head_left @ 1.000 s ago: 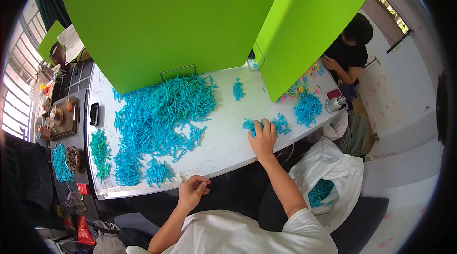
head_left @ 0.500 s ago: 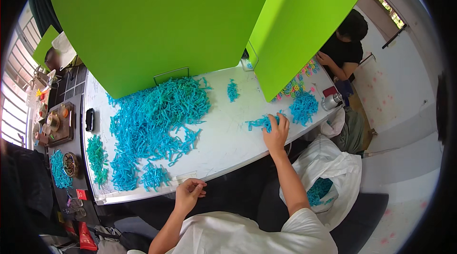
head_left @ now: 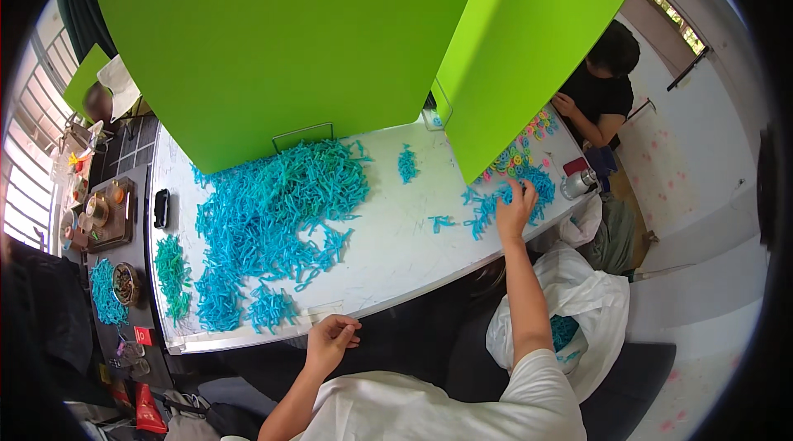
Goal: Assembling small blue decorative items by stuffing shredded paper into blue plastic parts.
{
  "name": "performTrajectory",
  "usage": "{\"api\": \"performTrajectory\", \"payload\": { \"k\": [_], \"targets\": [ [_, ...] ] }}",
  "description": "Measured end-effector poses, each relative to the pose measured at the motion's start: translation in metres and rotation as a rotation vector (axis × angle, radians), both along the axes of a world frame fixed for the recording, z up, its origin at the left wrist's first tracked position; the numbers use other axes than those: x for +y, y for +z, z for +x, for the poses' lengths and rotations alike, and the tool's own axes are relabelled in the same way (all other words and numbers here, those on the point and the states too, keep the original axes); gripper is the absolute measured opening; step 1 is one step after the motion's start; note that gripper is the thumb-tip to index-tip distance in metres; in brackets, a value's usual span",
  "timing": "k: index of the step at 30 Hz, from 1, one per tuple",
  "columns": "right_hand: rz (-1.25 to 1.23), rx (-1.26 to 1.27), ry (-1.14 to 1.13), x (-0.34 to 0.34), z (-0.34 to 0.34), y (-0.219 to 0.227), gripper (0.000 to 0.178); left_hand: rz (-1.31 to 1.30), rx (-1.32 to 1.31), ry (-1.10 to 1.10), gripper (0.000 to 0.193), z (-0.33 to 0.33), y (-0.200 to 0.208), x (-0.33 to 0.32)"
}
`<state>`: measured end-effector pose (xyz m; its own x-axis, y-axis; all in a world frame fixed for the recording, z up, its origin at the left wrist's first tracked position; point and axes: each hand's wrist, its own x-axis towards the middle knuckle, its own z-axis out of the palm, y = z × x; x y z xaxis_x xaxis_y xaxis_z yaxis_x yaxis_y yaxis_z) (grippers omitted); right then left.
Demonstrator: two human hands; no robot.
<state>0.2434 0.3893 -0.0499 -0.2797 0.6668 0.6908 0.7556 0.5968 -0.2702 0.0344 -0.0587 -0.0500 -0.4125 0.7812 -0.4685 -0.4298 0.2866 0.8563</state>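
My right hand (head_left: 514, 211) reaches over the table's right part. Its fingers are apart and curved down onto a heap of small blue plastic strips (head_left: 541, 185), touching them; the fingertips are partly hidden among the pieces. A few loose strips (head_left: 442, 223) lie to its left. My left hand (head_left: 333, 342) hangs just off the table's near edge, thumb against the curled fingers, with nothing visible in it. On the left of the white table (head_left: 396, 255) spreads a large heap of blue-green strips (head_left: 281, 193), with a smaller blue clump (head_left: 271, 307) in front.
Green panels (head_left: 289, 36) stand along the back and right. A small clump (head_left: 407, 164) lies mid-table, a greener pile (head_left: 172, 276) far left beside a black case (head_left: 160, 208). A metal bottle (head_left: 578, 185) stands at right, a white sack (head_left: 599, 301) below. Another person (head_left: 607, 86) sits beyond.
My right hand has moved right and slightly away, and most of the loose blue strips went with it to the right heap, leaving a few behind. My left hand has barely moved.
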Motion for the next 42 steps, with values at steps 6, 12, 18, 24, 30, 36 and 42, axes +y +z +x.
{"api": "performTrajectory", "payload": {
  "k": [6, 12, 18, 24, 30, 36, 42],
  "targets": [
    [0.007, -0.211, -0.153, 0.014, -0.003, 0.019, 0.05, 0.007, -0.007, 0.006, 0.01, 0.002, 0.0, -0.004],
    [-0.097, -0.177, 0.199, -0.037, -0.022, 0.022, 0.047, 0.019, 0.002, 0.008, 0.009, 0.002, -0.002, -0.004],
    [-0.104, -0.432, 0.441, -0.106, -0.058, 0.009, 0.04, 0.013, 0.015, 0.004, 0.009, 0.001, -0.002, -0.008],
    [-0.093, -0.481, 0.29, -0.062, -0.024, 0.007, 0.038, 0.011, 0.01, 0.034, 0.009, 0.0, -0.005, -0.013],
    [-0.094, -0.477, 0.258, -0.028, 0.001, 0.004, 0.037, 0.008, 0.006, 0.019, 0.01, 0.005, -0.01, -0.013],
    [-0.097, -0.523, 0.27, -0.008, 0.02, 0.001, 0.034, -0.008, 0.014, 0.027, 0.011, 0.005, -0.007, -0.012],
    [-0.082, -0.533, 0.301, 0.005, 0.032, 0.004, 0.033, -0.013, 0.018, 0.023, 0.011, 0.006, -0.012, -0.012]
  ]
}}
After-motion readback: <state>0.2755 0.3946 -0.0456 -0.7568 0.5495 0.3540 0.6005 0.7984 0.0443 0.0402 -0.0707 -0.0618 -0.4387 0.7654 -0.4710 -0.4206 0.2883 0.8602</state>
